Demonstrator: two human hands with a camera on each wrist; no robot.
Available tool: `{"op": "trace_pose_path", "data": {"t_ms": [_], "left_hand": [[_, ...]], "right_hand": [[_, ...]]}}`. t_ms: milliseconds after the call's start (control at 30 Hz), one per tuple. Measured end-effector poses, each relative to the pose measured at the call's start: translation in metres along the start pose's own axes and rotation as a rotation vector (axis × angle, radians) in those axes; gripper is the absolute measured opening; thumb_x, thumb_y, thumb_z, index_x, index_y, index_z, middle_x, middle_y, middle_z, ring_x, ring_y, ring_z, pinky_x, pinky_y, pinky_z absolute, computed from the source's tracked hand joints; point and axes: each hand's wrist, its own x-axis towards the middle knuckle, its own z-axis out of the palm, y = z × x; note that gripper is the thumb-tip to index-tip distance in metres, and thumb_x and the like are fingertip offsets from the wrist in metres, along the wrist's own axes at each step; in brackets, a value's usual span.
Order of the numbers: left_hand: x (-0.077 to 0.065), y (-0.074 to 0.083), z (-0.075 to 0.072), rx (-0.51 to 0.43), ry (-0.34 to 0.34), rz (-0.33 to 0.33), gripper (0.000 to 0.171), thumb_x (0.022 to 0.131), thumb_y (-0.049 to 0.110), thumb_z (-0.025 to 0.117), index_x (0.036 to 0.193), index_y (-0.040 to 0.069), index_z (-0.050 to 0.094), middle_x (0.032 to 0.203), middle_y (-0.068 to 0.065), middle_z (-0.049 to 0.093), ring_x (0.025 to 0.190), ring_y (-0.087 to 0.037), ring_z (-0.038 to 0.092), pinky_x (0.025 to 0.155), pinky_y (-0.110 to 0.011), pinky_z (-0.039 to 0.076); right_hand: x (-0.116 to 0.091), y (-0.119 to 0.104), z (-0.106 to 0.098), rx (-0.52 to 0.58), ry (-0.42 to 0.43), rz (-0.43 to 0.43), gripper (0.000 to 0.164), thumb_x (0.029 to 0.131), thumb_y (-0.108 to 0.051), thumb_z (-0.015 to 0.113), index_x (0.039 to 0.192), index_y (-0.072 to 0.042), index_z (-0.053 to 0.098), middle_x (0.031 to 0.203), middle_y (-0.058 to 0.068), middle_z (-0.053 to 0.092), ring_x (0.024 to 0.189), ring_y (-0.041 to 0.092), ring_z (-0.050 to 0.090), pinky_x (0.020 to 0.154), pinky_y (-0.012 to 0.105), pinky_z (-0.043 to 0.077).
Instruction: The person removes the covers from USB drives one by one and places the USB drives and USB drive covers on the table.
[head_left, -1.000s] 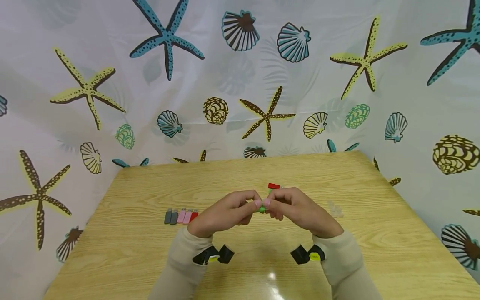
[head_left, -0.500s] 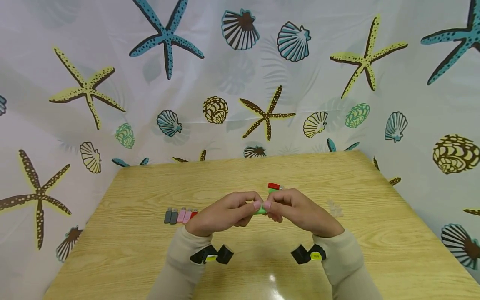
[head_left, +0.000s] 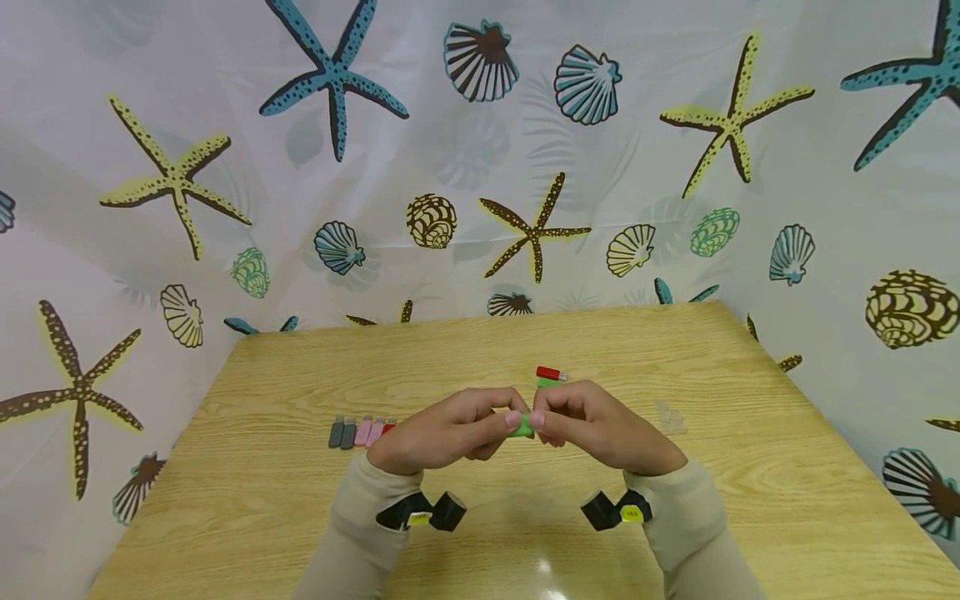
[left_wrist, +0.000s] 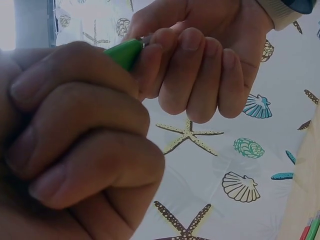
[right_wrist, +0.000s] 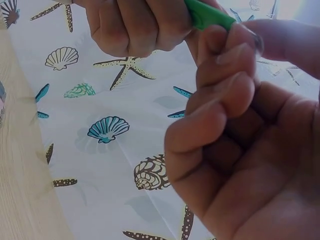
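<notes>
Between my two hands, over the middle of the table, is a green USB flash drive (head_left: 521,427). My left hand (head_left: 450,429) pinches its green body between thumb and curled fingers. The thumb and forefinger of my right hand (head_left: 588,423) pinch the drive's other end, where a small shiny tip shows past the fingers in the right wrist view. In the left wrist view the green body (left_wrist: 124,54) runs from the left fingers to the right fingertips. Most of the connector end is hidden by the right fingers.
Left of my hands lie grey flash drives (head_left: 342,433), pink ones (head_left: 368,432) and a red one (head_left: 387,429) in a row. A red flash drive (head_left: 548,372) and a green one (head_left: 547,382) lie beyond my hands. Small clear pieces (head_left: 670,417) lie at right on the wooden table (head_left: 300,367).
Both hands have dipped slightly toward me, still together on the green flash drive. More of its green body shows between the thumbs now.
</notes>
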Motion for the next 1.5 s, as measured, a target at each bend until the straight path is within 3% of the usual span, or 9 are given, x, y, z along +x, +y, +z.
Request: {"op": "trace_pose_path", "data": {"t_ms": [333, 567, 700, 867, 1067, 1267, 1500], "left_hand": [[0.0, 0.002, 0.0, -0.004, 0.016, 0.009, 0.025, 0.107, 0.014, 0.036, 0.11, 0.0, 0.057, 0.054, 0.0, 0.025, 0.043, -0.011, 0.02, 0.045, -0.023, 0.024], [-0.001, 0.002, -0.001, 0.019, 0.069, -0.024, 0.023, 0.106, 0.015, 0.038, 0.108, 0.001, 0.056, 0.051, 0.0, 0.027, 0.041, -0.013, 0.023, 0.045, -0.023, 0.026], [-0.002, 0.001, -0.004, 0.046, 0.095, -0.036, 0.022, 0.107, 0.016, 0.037, 0.107, 0.0, 0.053, 0.053, -0.003, 0.042, 0.042, -0.013, 0.034, 0.045, -0.024, 0.034], [-0.006, -0.001, -0.012, 0.068, 0.153, -0.082, 0.022, 0.106, 0.017, 0.038, 0.108, 0.001, 0.053, 0.07, -0.01, 0.064, 0.052, -0.015, 0.056, 0.049, -0.024, 0.044], [-0.014, -0.002, -0.023, 0.097, 0.217, -0.157, 0.024, 0.105, 0.021, 0.042, 0.11, 0.003, 0.057, 0.089, -0.012, 0.073, 0.072, -0.023, 0.07, 0.058, -0.031, 0.054], [-0.021, -0.008, -0.034, 0.163, 0.289, -0.196, 0.025, 0.103, 0.023, 0.047, 0.106, 0.002, 0.061, 0.099, -0.012, 0.072, 0.085, -0.024, 0.07, 0.068, -0.037, 0.055], [-0.028, -0.021, -0.043, 0.288, 0.366, -0.251, 0.025, 0.099, 0.027, 0.055, 0.102, 0.006, 0.068, 0.099, -0.009, 0.063, 0.087, -0.023, 0.057, 0.073, -0.038, 0.051]], "right_hand": [[-0.001, -0.002, -0.001, -0.012, 0.006, -0.02, 0.027, 0.102, -0.001, 0.044, 0.076, -0.003, 0.052, 0.063, 0.016, 0.038, 0.056, 0.018, 0.035, 0.053, 0.032, 0.034], [-0.003, -0.001, -0.004, -0.073, 0.075, 0.009, 0.025, 0.101, -0.003, 0.045, 0.078, -0.005, 0.054, 0.067, 0.011, 0.044, 0.059, 0.016, 0.039, 0.055, 0.032, 0.035], [-0.006, -0.003, -0.009, -0.1, 0.123, 0.037, 0.024, 0.102, -0.005, 0.047, 0.079, -0.008, 0.056, 0.07, 0.01, 0.048, 0.063, 0.019, 0.045, 0.06, 0.031, 0.04], [-0.011, -0.006, -0.016, -0.104, 0.173, 0.047, 0.021, 0.101, -0.007, 0.049, 0.083, -0.004, 0.059, 0.074, 0.012, 0.052, 0.067, 0.022, 0.049, 0.063, 0.033, 0.044], [-0.018, -0.01, -0.026, -0.129, 0.261, 0.119, 0.017, 0.1, -0.013, 0.053, 0.088, -0.006, 0.064, 0.082, 0.01, 0.058, 0.071, 0.019, 0.052, 0.066, 0.032, 0.048], [-0.026, -0.012, -0.036, -0.12, 0.332, 0.15, 0.017, 0.099, -0.016, 0.055, 0.094, -0.004, 0.067, 0.088, 0.014, 0.06, 0.074, 0.023, 0.051, 0.066, 0.03, 0.047], [-0.037, -0.013, -0.047, -0.159, 0.42, 0.209, 0.021, 0.099, -0.022, 0.056, 0.097, -0.005, 0.067, 0.086, 0.008, 0.059, 0.074, 0.022, 0.052, 0.067, 0.029, 0.048]]}}
